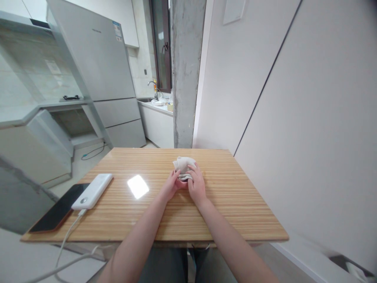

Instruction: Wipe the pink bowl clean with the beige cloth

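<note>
A bunched, pale grey-white cloth (183, 163) is held up just above the middle of the wooden table, or rests on it; I cannot tell which. My left hand (172, 185) grips its left side and lower edge, fingers curled in beneath. From the right, my right hand (196, 184) closes over the folded layers, fingertips pressing on the front. A small dark patch shows between the hands under the cloth, and what it is stays hidden.
The wooden table (235, 212) has a glossy top. At its left lie a black tablet or large phone (55, 212) and a white power bank (93, 192) with a white cable (69, 232) running off the edge. A white wall (282, 129) stands close on the right.
</note>
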The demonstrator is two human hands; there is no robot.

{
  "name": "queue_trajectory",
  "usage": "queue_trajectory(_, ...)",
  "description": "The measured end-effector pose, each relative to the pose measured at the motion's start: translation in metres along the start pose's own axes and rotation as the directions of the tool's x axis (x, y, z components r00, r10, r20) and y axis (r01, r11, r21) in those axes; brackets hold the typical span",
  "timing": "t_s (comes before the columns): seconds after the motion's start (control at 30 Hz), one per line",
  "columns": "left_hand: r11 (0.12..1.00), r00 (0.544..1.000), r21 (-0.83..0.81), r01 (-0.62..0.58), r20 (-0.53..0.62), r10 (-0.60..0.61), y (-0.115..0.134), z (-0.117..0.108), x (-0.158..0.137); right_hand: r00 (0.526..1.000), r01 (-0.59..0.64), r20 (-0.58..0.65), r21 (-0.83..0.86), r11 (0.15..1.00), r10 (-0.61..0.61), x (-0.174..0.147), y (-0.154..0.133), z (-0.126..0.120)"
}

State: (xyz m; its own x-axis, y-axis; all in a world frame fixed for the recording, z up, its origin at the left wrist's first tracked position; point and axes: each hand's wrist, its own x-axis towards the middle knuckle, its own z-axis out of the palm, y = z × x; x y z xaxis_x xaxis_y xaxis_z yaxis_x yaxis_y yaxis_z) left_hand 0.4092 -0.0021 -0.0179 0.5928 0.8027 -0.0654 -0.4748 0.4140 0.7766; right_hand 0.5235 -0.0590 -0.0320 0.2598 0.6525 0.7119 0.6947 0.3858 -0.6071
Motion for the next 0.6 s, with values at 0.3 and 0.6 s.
queue_trajectory(0.3,0.944,0.914,0.018,-0.328,-0.246,0.323,-0.002,-0.011,0.009,0.969,0.092,0.223,0.090,0.992,-0.111,0.001,-0.018,0.003)
queue_trajectory(0.6,0.985,0.971,-0.068,-0.158,-0.192,0.142,0.009,-0.005,0.006,0.660,-0.472,-0.309,0.538,0.698,0.684,0.019,0.023,-0.011)
